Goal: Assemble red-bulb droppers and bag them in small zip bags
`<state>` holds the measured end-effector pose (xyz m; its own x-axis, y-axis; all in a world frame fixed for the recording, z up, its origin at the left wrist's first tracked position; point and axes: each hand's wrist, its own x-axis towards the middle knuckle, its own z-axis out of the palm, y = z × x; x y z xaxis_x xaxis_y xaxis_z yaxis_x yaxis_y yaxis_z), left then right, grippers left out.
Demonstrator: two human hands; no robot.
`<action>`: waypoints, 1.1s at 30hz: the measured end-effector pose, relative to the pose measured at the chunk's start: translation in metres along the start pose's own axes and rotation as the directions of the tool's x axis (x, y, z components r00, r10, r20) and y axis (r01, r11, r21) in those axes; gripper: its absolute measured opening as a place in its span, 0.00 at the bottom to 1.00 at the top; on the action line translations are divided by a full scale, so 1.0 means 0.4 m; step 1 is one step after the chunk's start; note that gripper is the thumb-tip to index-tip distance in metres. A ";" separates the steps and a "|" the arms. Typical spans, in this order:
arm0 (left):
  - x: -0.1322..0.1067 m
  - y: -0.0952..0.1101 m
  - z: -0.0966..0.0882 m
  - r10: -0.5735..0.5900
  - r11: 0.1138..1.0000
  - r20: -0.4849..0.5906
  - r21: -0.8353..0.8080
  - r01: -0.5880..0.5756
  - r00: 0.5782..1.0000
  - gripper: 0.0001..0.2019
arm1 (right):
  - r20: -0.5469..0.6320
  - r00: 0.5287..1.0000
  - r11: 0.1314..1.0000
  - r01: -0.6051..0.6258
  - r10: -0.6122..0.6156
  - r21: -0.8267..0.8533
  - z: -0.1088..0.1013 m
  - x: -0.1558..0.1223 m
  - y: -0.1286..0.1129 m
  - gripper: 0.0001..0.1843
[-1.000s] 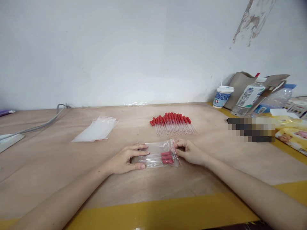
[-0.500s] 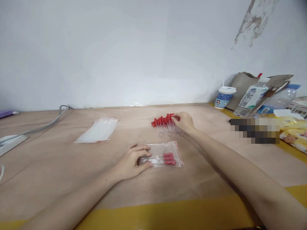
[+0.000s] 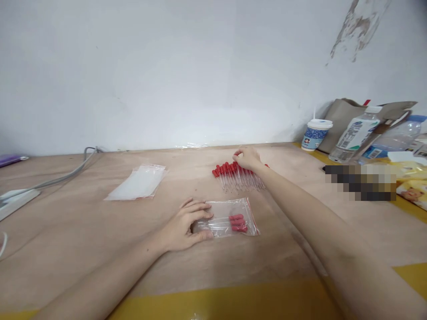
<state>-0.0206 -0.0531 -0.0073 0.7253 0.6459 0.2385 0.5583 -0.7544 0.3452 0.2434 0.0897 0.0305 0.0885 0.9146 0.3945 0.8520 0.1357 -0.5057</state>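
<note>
A clear zip bag [image 3: 230, 220] with a red seal strip lies flat on the brown table and holds three red-bulbed glass droppers. My left hand [image 3: 187, 224] grips the bag's left end between thumb and fingers. Farther back lies a row of several loose red-bulbed droppers [image 3: 238, 175]. My right hand [image 3: 247, 158] reaches over the red bulbs of that row, fingers curled and pinched at the bulbs; whether a dropper is lifted I cannot tell.
A stack of empty zip bags [image 3: 136, 183] lies at the left. A grey cable [image 3: 60, 178] and white power strip [image 3: 16, 200] sit at far left. At the right stand a paper cup [image 3: 315, 133], water bottles [image 3: 358, 133], a beige bag and boxes.
My right hand left the bag's right edge and moved back to the row of loose droppers, then a little farther over the bulbs. The left hand stayed on the bag.
</note>
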 end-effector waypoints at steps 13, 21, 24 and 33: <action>0.021 -0.009 0.008 0.109 0.985 0.013 -0.135 -0.106 0.994 0.23 | 0.012 0.966 0.504 -0.146 0.259 0.851 -0.101 -0.263 0.110 0.23; 0.042 0.000 -0.002 0.049 0.981 0.024 -0.192 -0.044 0.999 0.24 | 0.178 0.949 0.290 -0.253 0.262 0.923 -0.057 -0.338 0.077 0.24; 0.043 0.000 0.000 0.042 0.983 0.029 -0.179 -0.036 0.999 0.24 | 0.196 0.951 0.286 -0.262 0.239 0.922 -0.057 -0.353 0.075 0.24; 0.032 -0.006 0.012 0.110 0.984 -0.030 -0.140 -0.113 0.993 0.24 | 0.362 0.924 0.296 -0.382 0.124 0.875 -0.073 -0.372 0.087 0.20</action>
<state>-0.0107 -0.0433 -0.0093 0.7702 0.5618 0.3019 0.4104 -0.7989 0.4398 0.2750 -0.0529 -0.0232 0.0005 0.9997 0.0248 -0.2331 0.0242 -0.9722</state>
